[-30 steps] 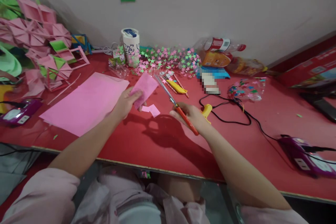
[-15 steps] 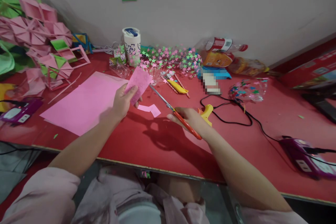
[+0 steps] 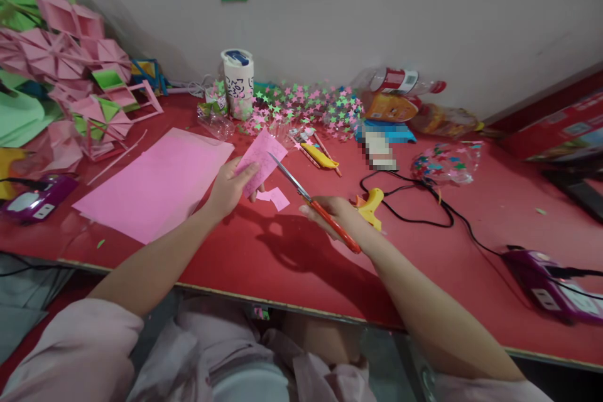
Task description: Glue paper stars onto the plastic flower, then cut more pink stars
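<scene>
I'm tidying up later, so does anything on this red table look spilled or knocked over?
Yes. Small pink and green paper stars lie scattered loose by the wall, and a clear plastic bottle with a red label lies on its side beside them.

1. Left hand (image 3: 229,187) tilted the pink paper piece (image 3: 261,160) rightward, back toward the blades.
2. Right hand (image 3: 336,213) brought the scissors (image 3: 313,202) lower; tips now meet the paper's right edge.
</scene>
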Available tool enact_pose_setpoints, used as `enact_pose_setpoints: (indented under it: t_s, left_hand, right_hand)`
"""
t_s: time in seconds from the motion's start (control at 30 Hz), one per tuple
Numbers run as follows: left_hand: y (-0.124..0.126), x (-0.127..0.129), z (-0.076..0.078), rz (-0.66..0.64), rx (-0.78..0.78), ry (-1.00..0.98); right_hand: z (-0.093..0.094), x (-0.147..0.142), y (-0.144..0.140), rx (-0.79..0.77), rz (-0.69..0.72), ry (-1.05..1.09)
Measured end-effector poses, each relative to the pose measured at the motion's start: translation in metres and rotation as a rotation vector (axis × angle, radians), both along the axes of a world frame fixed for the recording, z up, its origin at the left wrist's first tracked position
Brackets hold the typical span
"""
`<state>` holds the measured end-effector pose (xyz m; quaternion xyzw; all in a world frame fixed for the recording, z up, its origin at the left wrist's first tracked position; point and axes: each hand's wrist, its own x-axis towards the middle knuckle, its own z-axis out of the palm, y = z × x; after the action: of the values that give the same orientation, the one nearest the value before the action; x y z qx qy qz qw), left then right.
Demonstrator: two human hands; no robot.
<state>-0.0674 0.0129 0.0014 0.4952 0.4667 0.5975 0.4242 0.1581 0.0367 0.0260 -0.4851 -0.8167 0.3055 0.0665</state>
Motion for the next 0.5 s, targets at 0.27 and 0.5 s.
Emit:
enact_pose_setpoints:
  t_s: [0.27, 0.5]
  left_hand:
    - [-0.001, -0.001, 0.003, -0.011, -0.022, 0.0]
    - [-0.001, -0.001, 0.0, -0.08, -0.07, 0.004]
  right_hand:
    - [0.009, -0.002, -0.003, -0.028, -0.026, -0.041]
    - [-0.004, 0.002, 0.003, -0.003, 0.049, -0.031]
